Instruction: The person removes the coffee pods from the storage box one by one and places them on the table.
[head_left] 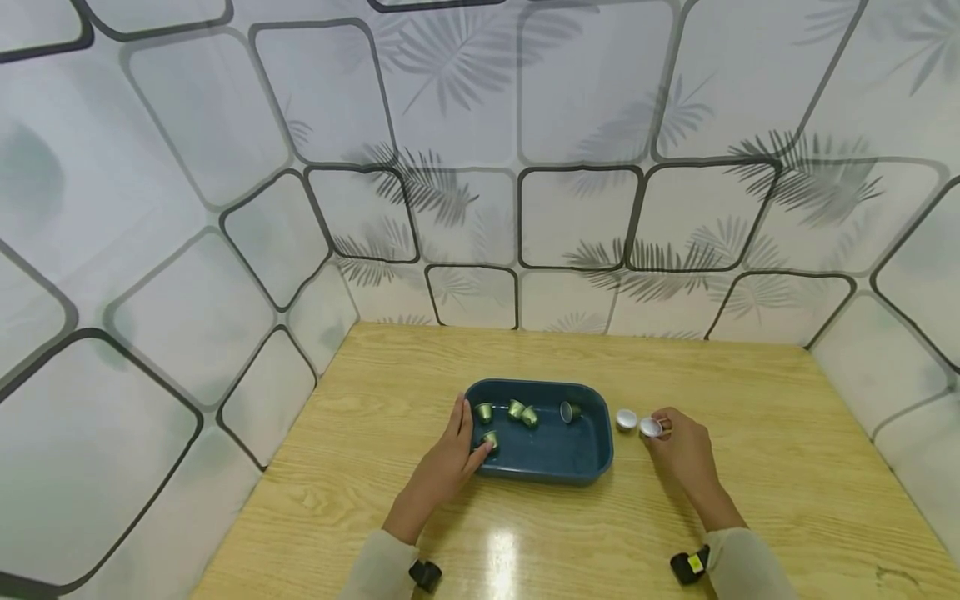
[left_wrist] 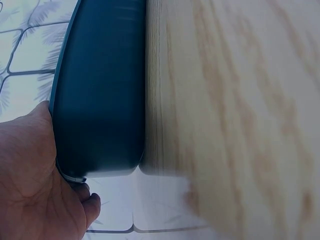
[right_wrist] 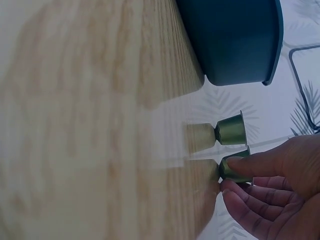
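Note:
My left hand grips the left end of a dark blue rectangular tray, thumb over the rim and fingers along the outside. Inside the tray lie several green coffee capsules; one capsule is right by the left thumb, and another capsule lies on its side at the right. To the right of the tray, my right hand pinches a green capsule with a silver lid between thumb and fingers, lid up, low at the tabletop. A second capsule stands lid up between it and the tray.
The light wooden table reaches back to a wall covering with dark outlines and leaf prints. The same covering rises along the left and right sides. Dark wrist devices sit at both sleeves.

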